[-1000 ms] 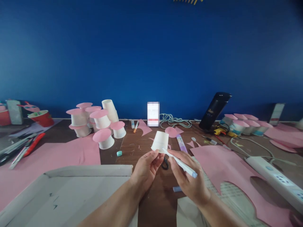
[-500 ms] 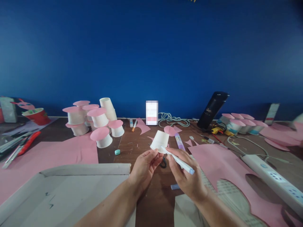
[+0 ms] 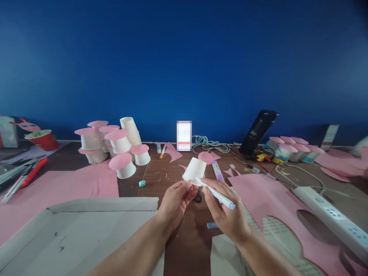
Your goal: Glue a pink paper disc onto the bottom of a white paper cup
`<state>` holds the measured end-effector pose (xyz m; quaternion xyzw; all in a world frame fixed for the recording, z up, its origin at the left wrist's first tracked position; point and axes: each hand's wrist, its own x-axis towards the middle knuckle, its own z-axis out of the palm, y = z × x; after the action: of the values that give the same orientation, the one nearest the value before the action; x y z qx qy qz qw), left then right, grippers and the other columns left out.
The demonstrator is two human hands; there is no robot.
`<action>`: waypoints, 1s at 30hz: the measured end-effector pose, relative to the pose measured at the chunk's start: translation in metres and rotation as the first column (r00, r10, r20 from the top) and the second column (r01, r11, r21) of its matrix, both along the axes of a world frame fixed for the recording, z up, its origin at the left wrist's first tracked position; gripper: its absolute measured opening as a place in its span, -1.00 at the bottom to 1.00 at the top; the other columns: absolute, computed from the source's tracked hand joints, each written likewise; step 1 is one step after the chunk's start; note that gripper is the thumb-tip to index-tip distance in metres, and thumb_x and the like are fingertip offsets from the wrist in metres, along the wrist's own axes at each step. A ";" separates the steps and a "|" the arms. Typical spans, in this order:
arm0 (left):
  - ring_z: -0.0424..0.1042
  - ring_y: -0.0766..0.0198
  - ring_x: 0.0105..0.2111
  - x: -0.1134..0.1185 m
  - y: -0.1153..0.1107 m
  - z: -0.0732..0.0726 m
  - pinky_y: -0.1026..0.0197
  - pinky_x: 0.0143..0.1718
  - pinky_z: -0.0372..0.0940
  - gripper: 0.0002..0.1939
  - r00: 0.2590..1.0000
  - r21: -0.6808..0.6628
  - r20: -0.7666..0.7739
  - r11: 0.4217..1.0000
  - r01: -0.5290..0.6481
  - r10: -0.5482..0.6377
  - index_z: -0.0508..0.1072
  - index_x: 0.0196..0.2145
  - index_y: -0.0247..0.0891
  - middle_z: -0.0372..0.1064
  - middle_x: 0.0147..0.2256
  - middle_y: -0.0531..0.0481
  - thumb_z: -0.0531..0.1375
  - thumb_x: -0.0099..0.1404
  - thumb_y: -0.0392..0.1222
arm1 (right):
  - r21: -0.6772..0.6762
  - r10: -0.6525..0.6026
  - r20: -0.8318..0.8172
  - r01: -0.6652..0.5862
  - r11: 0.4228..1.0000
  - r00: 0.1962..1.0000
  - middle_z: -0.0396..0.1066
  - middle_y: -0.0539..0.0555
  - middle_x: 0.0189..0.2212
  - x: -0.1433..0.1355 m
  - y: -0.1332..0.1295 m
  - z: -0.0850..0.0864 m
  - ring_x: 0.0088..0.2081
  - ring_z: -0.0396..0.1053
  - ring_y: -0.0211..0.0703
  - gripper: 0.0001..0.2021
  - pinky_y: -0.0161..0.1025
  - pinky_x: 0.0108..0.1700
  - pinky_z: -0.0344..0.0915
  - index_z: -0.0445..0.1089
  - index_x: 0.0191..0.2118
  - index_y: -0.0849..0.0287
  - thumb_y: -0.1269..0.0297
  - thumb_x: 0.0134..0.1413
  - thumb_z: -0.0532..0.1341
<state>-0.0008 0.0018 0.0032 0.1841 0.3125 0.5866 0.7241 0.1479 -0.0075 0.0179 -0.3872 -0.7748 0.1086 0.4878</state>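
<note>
Between my hands a white paper cup (image 3: 194, 168) is held upside down and slightly tilted. My left hand (image 3: 176, 201) pinches its rim from below with thumb and fingers. In my right hand (image 3: 228, 214) is a white marker (image 3: 219, 196) with a light blue end, its tip against the side of the cup near the rim. A light blue pen cap (image 3: 212, 225) lies on the table by my right wrist. Just behind the cup sits a pink paper disc (image 3: 205, 157), and a purple glue stick (image 3: 217, 171) is to its right.
Several upturned cups topped with pink discs (image 3: 120, 161) stand at left, beside stacked cups (image 3: 130, 130). A cardboard box lid (image 3: 103, 234) fills the front left. On the right are cut pink paper (image 3: 267, 191), a power strip (image 3: 333, 216) and a leaning black bottle (image 3: 258, 132).
The view has shifted very slightly. My hands, the cup and the marker keep nearly the same position, with the marker tip moved a touch along the cup's side.
</note>
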 end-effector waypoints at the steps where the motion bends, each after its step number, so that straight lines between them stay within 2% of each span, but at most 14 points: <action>1: 0.44 0.38 -0.39 0.000 0.000 0.000 0.36 -0.23 0.37 -0.89 1.000 -0.002 0.001 1.000 -0.001 0.001 0.51 -0.43 -0.42 0.45 -0.42 -0.08 0.33 0.08 -0.30 | 0.002 -0.001 -0.001 0.001 1.000 1.000 0.46 0.12 -0.27 0.000 0.000 0.000 -0.27 0.44 -0.14 -0.76 -0.20 -0.24 0.42 0.37 -0.05 0.15 0.37 0.19 0.10; 11: 0.44 0.38 -0.39 0.000 0.001 -0.003 0.35 -0.23 0.36 -0.89 1.000 0.004 -0.010 1.000 -0.003 0.003 0.52 -0.41 -0.41 0.46 -0.43 -0.08 0.32 0.09 -0.30 | 0.001 0.013 0.001 -0.013 1.000 1.000 0.45 0.11 -0.28 0.000 0.000 0.000 -0.27 0.42 -0.15 -0.75 -0.20 -0.23 0.41 0.36 -0.04 0.15 0.42 0.17 0.12; 20: 0.43 0.39 -0.40 0.000 -0.001 0.001 0.36 -0.24 0.36 -0.90 1.000 0.003 -0.019 1.000 0.012 -0.012 0.52 -0.41 -0.41 0.45 -0.44 -0.08 0.31 0.10 -0.29 | -0.011 0.017 -0.001 -0.017 1.000 1.000 0.44 0.11 -0.25 0.000 0.000 -0.001 -0.23 0.42 -0.15 -0.73 -0.20 -0.19 0.40 0.35 -0.03 0.14 0.43 0.16 0.13; 30: 0.42 0.40 -0.42 0.000 0.000 0.000 0.37 -0.26 0.35 -0.83 0.999 0.009 -0.035 1.000 -0.006 0.007 0.51 -0.44 -0.42 0.45 -0.45 -0.07 0.36 0.04 -0.25 | 0.011 0.019 0.010 -0.019 1.000 1.000 0.43 0.10 -0.25 0.000 0.001 -0.002 -0.22 0.40 -0.15 -0.71 -0.20 -0.17 0.37 0.35 -0.02 0.15 0.47 0.14 0.13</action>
<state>-0.0003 0.0018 0.0032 0.1965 0.3234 0.5869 0.7158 0.1475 -0.0067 0.0163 -0.3775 -0.7815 0.1070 0.4851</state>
